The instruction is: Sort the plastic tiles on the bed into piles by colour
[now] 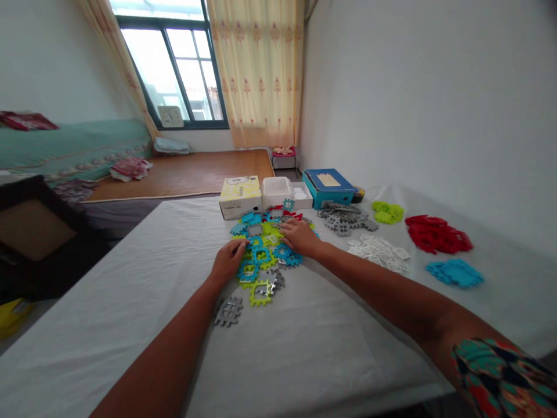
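Observation:
A mixed pile of flat plastic interlocking building pieces (263,255) in blue, lime green, grey and red lies on the white-covered table. My left hand (227,262) rests against the pile's left side with its fingers curled. What it holds, if anything, is hidden. My right hand (300,237) lies over the pile's upper right, fingers stretched out and touching green and blue pieces. Close to my left wrist, apart from the pile, is a grey notched piece (228,312). A lime green square frame (260,294) forms the pile's near end.
Sorted heaps stand to the right: grey (346,217), lime green (387,212), white (378,252), red (437,234) and blue (455,273) pieces. Behind the pile are a yellow-and-white box (240,198), a white plastic container (277,188) and a blue box (328,188). A wall (426,104) bounds the right.

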`<state>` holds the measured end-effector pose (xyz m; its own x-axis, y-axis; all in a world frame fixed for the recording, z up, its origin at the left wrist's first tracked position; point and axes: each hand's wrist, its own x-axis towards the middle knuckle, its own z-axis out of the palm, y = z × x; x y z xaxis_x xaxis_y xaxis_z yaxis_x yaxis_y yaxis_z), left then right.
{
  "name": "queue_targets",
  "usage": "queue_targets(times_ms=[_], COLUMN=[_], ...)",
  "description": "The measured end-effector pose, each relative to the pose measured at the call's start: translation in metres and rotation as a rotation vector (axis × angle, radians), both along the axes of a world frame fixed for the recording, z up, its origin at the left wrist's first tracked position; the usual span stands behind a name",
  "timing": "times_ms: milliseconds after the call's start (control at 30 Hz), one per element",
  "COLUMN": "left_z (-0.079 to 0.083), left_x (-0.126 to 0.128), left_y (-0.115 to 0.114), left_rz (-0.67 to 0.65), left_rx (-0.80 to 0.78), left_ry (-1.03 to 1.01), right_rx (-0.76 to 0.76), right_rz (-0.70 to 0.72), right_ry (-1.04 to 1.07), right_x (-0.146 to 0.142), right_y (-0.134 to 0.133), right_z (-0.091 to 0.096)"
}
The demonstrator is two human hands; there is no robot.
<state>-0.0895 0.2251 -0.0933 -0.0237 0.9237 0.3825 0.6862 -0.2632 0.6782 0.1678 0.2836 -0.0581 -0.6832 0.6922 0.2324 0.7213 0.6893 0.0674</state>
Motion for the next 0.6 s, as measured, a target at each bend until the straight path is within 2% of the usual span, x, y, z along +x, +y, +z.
queue_targets(times_ms=[100,167,233,300,367,433,533,600], left_z=[-0.001,-0.001,-0.002,-0.002,-0.002,-0.001,0.001,0.002], left_x=[-0.003,-0.005,-0.007,-0.009,-0.009,-0.008,-0.007,-0.006], left_y=[0.001,0.002,0.003,0.003,0.003,0.003,0.003,0.004], left_rz=[-0.003,0.000,0.010,0.018,0.020,0.021,0.028,0.031], left_rx=[-0.002,-0.003,-0.011,-0.018,-0.022,-0.029,-0.039,-0.043], left_ry=[0.022,0.042,0.052,0.053,0.054,0.055,0.058,0.059], right_rx=[-0.072,-0.068,-0.025,0.016,0.041,0.031,0.022,-0.005], right_rz=[0.064,0.083,0.079,0.005,-0.183,-0.442,-0.834,-1.013], right_ry=[0.043,0.130,0.256,0.399,0.539,0.610,0.535,0.433], right_x=[0.008,0.018,0.038,0.073,0.124,0.183,0.265,0.302], right_y=[-0.009,-0.009,-0.005,0.006,0.020,0.036,0.058,0.069], right_z=[-0.002,0.001,0.008,0.017,0.024,0.025,0.014,0.005])
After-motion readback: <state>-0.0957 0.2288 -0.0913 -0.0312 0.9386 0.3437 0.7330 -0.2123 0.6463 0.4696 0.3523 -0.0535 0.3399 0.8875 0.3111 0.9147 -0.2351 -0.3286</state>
